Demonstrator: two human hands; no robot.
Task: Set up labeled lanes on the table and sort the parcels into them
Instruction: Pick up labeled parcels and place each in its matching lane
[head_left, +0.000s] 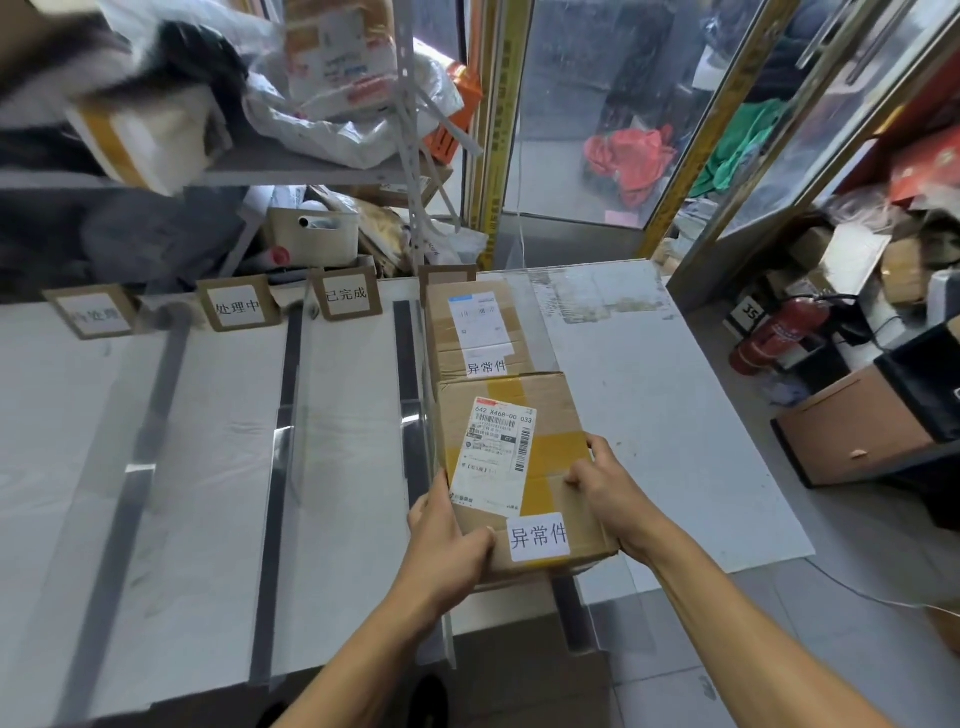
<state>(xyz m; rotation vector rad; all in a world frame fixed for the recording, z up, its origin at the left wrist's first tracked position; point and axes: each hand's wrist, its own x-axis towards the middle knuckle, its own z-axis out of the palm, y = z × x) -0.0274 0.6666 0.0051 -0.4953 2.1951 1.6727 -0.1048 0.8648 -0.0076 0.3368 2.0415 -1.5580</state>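
A cardboard parcel (556, 415) with yellow tape, a shipping label and a white sticker sits in the rightmost lane of the white table (649, 395). My left hand (447, 535) grips its near left corner and my right hand (608, 488) holds its right edge. A second, similar parcel (478, 332) lies just beyond it in the same lane. Dark tape strips (408, 374) divide the table into lanes. Three cardboard lane signs (345, 296) stand at the far edge, and a fourth is mostly hidden behind the far parcel.
Metal shelving (311, 171) stacked with bags and boxes rises behind the table's far left. Glass doors (597, 130) are behind the table. A red fire extinguisher (774, 332) and a brown drawer unit (857, 431) are on the floor to the right.
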